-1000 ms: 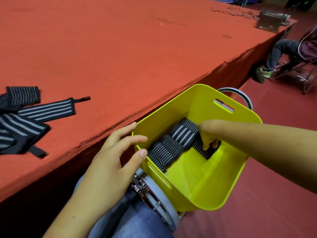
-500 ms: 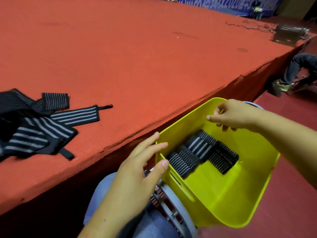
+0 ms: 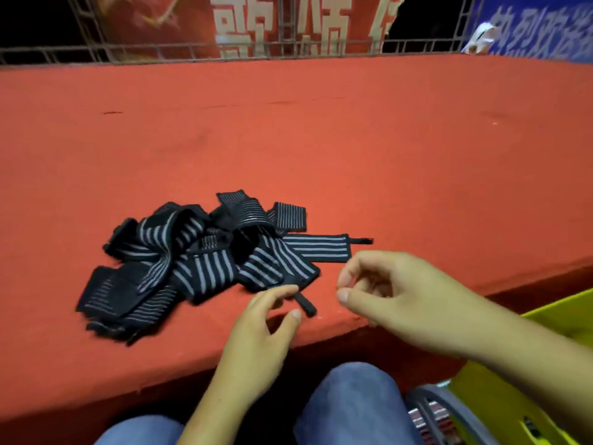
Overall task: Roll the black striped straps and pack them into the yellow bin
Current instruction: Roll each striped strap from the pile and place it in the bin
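Red platform (image 3: 385, 139) bears tangled straps (image 3: 199, 261); yellow bin (image 3: 564, 319) cropped; left hand (image 3: 256, 335), right hand (image 3: 394, 293) loosely curled, empty.

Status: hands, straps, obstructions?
Both hands empty: left hand at a black strap tab, right hand loosely curled. Black striped fabric straps piled unrolled on red carpet. Nothing blocking.

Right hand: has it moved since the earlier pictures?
Yes. The right hand left the bin and is now over the platform edge, beside the straps.
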`<state>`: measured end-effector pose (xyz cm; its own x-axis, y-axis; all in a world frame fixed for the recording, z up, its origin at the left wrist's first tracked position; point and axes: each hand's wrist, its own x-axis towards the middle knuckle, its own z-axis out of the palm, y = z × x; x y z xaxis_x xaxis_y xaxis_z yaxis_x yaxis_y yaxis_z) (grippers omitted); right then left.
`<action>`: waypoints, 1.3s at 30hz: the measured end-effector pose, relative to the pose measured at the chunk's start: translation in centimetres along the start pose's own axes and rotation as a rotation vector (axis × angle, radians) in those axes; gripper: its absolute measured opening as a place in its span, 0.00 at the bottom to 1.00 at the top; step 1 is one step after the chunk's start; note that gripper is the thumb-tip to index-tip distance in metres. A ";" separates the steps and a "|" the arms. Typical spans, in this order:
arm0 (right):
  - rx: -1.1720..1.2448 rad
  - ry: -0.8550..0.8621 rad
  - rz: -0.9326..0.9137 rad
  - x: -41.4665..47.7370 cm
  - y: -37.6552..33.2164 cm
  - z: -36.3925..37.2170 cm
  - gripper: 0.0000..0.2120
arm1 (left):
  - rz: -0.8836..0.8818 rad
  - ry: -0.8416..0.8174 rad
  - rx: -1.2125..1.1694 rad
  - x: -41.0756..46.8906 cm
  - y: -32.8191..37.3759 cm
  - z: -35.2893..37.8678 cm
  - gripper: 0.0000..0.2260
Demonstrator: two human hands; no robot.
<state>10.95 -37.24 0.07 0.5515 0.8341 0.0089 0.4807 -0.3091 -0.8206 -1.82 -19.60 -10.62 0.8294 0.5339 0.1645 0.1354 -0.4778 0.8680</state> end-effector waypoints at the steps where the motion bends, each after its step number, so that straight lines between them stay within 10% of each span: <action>1: -0.017 -0.017 -0.011 1.5 -0.2 1.4 0.03 | -0.034 0.037 -0.018 0.4 -1.2 -1.2 0.14; 15: -0.295 0.245 0.015 14.6 4.2 11.6 0.17 | -0.254 0.111 -0.362 2.7 -6.4 -4.7 0.20; 20: -0.326 0.230 -0.162 16.2 2.1 12.6 0.14 | -0.146 0.463 -0.060 2.2 -6.7 -8.3 0.18; 26: -0.315 0.259 -0.120 17.3 2.1 14.4 0.14 | -0.324 0.291 0.019 4.2 -7.2 -8.3 0.33; 30: -0.271 0.266 -0.137 16.3 2.2 14.1 0.15 | -0.257 0.238 -0.007 3.4 -7.3 -8.4 0.08; 39: -0.030 -0.056 -0.178 12.0 0.0 14.5 0.12 | -0.011 0.148 -0.133 0.5 -7.5 -9.8 0.17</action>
<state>7.71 -20.56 -8.17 0.4178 0.9006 0.1197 0.5877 -0.1674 -0.7915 -7.75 -8.91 -12.43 0.7379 0.6404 0.2131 0.0634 -0.3801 0.9227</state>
